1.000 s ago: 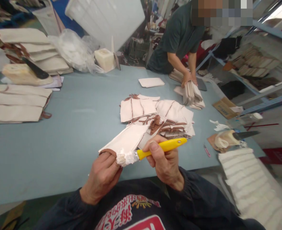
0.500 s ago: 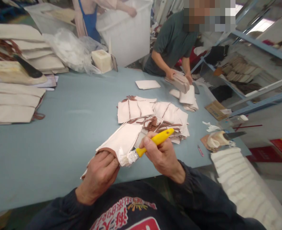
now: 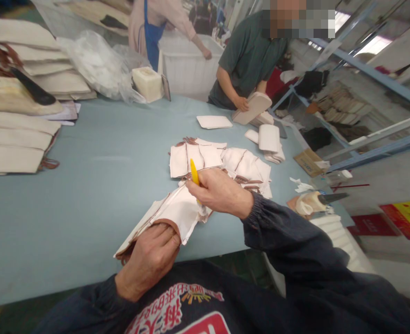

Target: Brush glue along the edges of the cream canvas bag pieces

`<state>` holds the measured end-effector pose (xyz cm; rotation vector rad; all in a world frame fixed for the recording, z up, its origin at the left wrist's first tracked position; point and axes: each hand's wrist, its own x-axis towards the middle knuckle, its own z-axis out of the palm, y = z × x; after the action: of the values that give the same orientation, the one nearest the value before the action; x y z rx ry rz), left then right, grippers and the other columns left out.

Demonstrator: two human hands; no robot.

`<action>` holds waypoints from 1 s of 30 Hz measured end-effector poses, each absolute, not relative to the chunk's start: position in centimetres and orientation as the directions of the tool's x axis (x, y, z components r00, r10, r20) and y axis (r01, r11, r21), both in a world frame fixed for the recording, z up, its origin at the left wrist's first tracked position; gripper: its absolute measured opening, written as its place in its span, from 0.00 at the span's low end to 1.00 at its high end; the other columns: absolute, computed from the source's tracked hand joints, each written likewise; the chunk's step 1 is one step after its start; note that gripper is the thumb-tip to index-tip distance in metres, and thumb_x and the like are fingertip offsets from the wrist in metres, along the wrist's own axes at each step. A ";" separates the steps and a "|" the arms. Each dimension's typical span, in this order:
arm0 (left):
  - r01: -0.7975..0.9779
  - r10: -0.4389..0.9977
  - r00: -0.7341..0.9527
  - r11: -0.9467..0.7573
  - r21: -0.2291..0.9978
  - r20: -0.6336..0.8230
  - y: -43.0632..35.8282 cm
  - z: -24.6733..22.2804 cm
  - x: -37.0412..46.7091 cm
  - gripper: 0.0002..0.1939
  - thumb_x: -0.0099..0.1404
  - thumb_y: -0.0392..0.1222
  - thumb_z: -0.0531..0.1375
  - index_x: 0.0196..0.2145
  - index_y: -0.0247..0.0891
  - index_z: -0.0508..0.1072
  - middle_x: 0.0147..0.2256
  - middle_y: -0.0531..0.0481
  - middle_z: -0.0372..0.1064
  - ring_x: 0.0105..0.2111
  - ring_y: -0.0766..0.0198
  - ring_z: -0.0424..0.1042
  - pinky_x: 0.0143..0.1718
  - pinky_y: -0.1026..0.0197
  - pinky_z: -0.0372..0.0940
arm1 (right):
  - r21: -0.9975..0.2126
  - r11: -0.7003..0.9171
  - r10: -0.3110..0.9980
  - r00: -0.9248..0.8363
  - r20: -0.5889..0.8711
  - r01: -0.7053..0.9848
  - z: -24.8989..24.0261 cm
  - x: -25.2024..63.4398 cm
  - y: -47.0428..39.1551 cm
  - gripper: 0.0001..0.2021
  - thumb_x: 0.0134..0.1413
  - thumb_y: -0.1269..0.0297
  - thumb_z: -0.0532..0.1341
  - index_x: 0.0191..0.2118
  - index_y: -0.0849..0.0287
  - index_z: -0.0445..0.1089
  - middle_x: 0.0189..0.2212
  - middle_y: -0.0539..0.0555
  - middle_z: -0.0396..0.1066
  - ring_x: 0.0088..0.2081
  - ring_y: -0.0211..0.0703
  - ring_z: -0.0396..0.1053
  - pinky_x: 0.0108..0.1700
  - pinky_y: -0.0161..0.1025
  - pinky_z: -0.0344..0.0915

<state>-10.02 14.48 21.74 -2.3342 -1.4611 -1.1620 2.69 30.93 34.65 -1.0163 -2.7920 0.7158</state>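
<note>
My left hand (image 3: 152, 257) grips the brown-trimmed near edge of a cream fabric piece (image 3: 182, 208), its fingertips tucked inside the opening. In my right hand (image 3: 221, 190) is a brush with a yellow handle (image 3: 194, 171), held nearly upright. Its bristle end is low at the piece's right edge, partly hidden by the hand and blurred. Just beyond lies a pile of cream pieces (image 3: 205, 155) with brown seams and straps.
Cream stacks (image 3: 13, 146) lie at the left of the blue-green table (image 3: 97, 204). Across it, a person (image 3: 243, 60) handles cream pads (image 3: 253, 107). A white block (image 3: 147, 84) stands at the back; a glue-smeared container (image 3: 309, 203) is at the right.
My right hand and the brush have moved away from me along the piece's right edge, and the handle has turned upright. Across the table, the person has tilted up a pad.
</note>
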 end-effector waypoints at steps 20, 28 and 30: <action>-0.170 0.997 0.056 0.069 0.983 -0.061 12.2 21.2 -9.3 0.22 0.65 0.42 0.59 0.56 0.38 0.75 0.51 0.39 0.76 0.51 0.47 0.74 0.53 0.51 0.67 | -0.779 0.627 0.588 -0.660 0.467 0.008 20.9 2.8 31.6 0.16 0.73 0.57 0.52 0.49 0.59 0.74 0.29 0.52 0.77 0.30 0.39 0.73 0.36 0.38 0.70; -0.286 0.950 -0.135 0.234 0.929 -0.281 15.1 24.0 -10.8 0.22 0.62 0.54 0.67 0.46 0.35 0.74 0.29 0.51 0.71 0.27 0.63 0.68 0.30 0.63 0.65 | -0.701 0.694 0.541 -0.525 0.657 -0.162 23.3 2.7 31.2 0.11 0.69 0.55 0.58 0.45 0.51 0.76 0.29 0.51 0.77 0.30 0.39 0.75 0.35 0.38 0.71; -0.306 0.942 -0.157 0.237 0.922 -0.295 15.6 24.7 -10.9 0.20 0.62 0.55 0.66 0.41 0.36 0.72 0.26 0.54 0.67 0.24 0.67 0.64 0.25 0.66 0.60 | -0.720 0.672 0.607 -0.429 0.669 -0.174 24.5 3.4 31.3 0.12 0.72 0.57 0.55 0.46 0.53 0.74 0.26 0.49 0.74 0.28 0.38 0.73 0.33 0.37 0.70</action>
<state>-10.87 15.62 24.67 -1.5928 -2.8618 -2.8947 3.41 31.32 24.47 -0.3436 -1.8151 0.9111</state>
